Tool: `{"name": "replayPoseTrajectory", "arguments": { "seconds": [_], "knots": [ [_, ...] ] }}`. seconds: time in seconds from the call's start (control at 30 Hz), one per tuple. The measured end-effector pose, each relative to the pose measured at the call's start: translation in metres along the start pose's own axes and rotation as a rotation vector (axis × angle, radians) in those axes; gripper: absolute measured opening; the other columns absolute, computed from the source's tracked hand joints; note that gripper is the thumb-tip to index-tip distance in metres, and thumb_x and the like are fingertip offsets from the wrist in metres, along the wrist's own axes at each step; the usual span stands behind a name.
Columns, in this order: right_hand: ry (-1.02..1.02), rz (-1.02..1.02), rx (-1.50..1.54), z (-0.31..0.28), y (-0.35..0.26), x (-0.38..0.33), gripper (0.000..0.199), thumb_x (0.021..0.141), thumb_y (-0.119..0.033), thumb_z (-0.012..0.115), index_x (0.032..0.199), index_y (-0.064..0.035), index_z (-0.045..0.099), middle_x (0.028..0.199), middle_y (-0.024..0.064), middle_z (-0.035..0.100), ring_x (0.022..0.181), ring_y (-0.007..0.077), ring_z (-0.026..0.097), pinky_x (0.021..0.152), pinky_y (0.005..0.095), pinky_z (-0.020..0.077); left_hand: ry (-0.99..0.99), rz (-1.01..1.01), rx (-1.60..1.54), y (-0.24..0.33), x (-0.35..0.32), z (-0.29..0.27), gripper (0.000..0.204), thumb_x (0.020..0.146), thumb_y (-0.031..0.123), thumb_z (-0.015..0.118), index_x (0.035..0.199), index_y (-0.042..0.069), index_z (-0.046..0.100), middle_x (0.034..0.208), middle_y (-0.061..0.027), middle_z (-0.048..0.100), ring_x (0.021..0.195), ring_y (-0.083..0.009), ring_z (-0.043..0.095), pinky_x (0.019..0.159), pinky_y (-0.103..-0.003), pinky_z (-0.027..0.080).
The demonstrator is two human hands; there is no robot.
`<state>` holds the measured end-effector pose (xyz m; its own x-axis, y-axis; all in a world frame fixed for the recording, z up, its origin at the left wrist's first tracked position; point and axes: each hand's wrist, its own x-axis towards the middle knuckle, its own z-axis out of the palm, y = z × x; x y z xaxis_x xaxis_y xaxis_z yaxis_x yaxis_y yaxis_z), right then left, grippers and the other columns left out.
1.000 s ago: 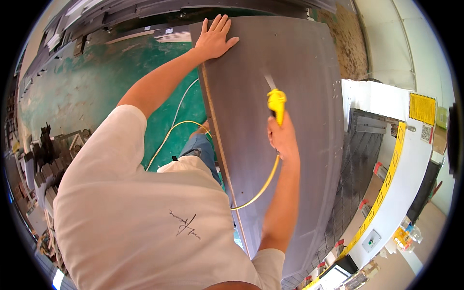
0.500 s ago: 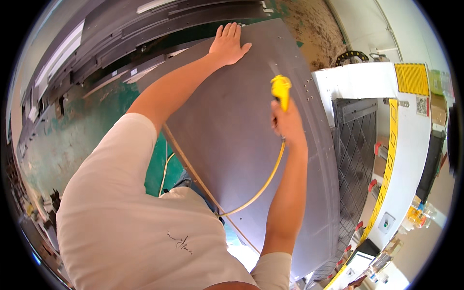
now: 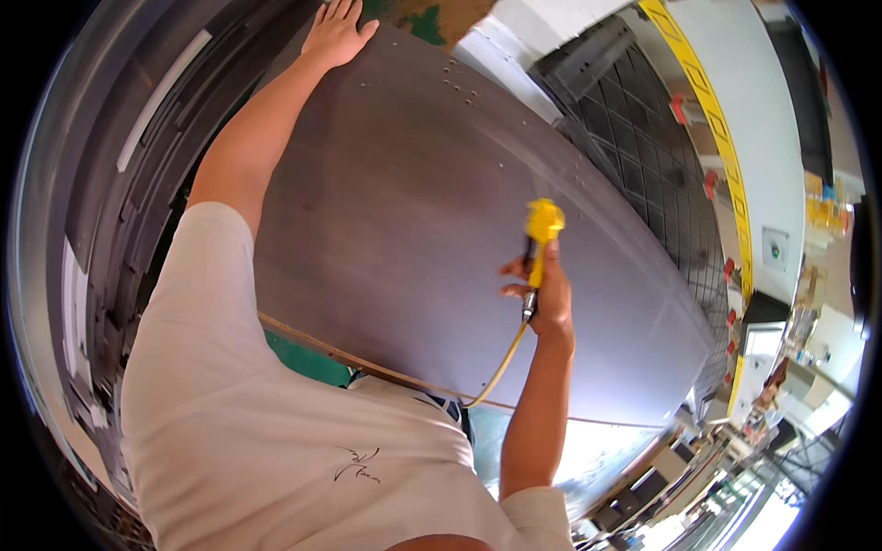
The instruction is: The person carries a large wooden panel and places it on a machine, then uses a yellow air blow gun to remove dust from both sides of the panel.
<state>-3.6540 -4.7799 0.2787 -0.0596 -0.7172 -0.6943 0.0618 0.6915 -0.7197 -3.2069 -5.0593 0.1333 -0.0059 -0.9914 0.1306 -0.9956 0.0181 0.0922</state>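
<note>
A large dark grey-brown panel (image 3: pixel 395 211) lies in front of me, with a lighter brown strip along its near edge. My left hand (image 3: pixel 335 35) rests flat near the panel's far left corner, fingers stretched out. Over the right half of the panel, my right hand (image 3: pixel 553 298) holds a yellow air blow gun (image 3: pixel 545 219) by its handle. Some of its fingers stand out loosely to the left of the handle. A yellow air hose (image 3: pixel 501 372) runs from the metal fitting under the gun down toward my waist. Small drilled holes show near the panel's far edge.
A white machine frame (image 3: pixel 767 138) with a yellow marked strip (image 3: pixel 703 83) stands beyond the panel on the right. Between them is a black bed with a crisscross pattern (image 3: pixel 634 119), and red clamps sit along the frame. Long dark panels (image 3: pixel 119 83) are stacked at left.
The view has turned, so the panel and machine appear rotated. My right hand with the blow gun sits lower in view, its fingers looser. My left hand still lies on the panel.
</note>
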Motion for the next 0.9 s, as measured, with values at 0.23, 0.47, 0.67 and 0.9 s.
{"name": "replayPoseTrajectory", "arguments": {
  "seconds": [0.23,0.47,0.67,0.9],
  "knots": [
    [0.383,-0.075,0.292,-0.043,0.022,-0.004,0.058,0.103,-0.063,0.046,0.107,-0.0063,0.056,0.076,0.0059,0.059,0.058,0.0140,0.053,0.050,0.0285,0.0432,0.017,0.376,0.058,0.126,-0.029,0.020,0.066,0.106,0.061,0.033,0.161,0.024,0.035,0.170,-0.0053,0.023,0.158,-0.0255,0.016,0.128,-0.053,0.012],
    [0.199,-0.116,0.126,-0.135,0.041,-0.070,0.052,0.105,-0.060,0.046,0.102,-0.0088,0.053,0.069,0.0036,0.057,0.053,0.0103,0.050,0.048,0.0254,0.0395,-0.140,0.510,0.016,0.242,-0.101,-0.012,0.071,0.103,0.066,0.035,0.162,0.028,0.031,0.172,-0.0036,0.018,0.159,-0.0265,0.013,0.124,-0.067,0.009],
    [-0.143,-0.123,-0.144,-0.167,0.038,-0.116,0.044,0.105,-0.057,0.049,0.103,-0.0132,0.053,0.068,0.0015,0.055,0.052,0.0111,0.051,0.048,0.0261,0.0396,-0.076,0.386,-0.076,0.287,-0.170,-0.020,0.070,0.103,0.059,0.042,0.161,0.019,0.034,0.169,-0.0084,0.026,0.158,-0.0247,0.016,0.126,-0.060,0.010],
    [0.159,-0.210,-0.086,-0.167,0.012,-0.047,0.045,0.105,-0.054,0.050,0.116,-0.0104,0.058,0.070,0.0038,0.056,0.051,0.0125,0.051,0.044,0.0297,0.0395,-0.063,0.212,-0.140,0.381,-0.283,-0.040,0.067,0.103,0.051,0.046,0.154,0.010,0.041,0.167,-0.0158,0.027,0.157,-0.0317,0.017,0.124,-0.062,0.012]
  ]
}}
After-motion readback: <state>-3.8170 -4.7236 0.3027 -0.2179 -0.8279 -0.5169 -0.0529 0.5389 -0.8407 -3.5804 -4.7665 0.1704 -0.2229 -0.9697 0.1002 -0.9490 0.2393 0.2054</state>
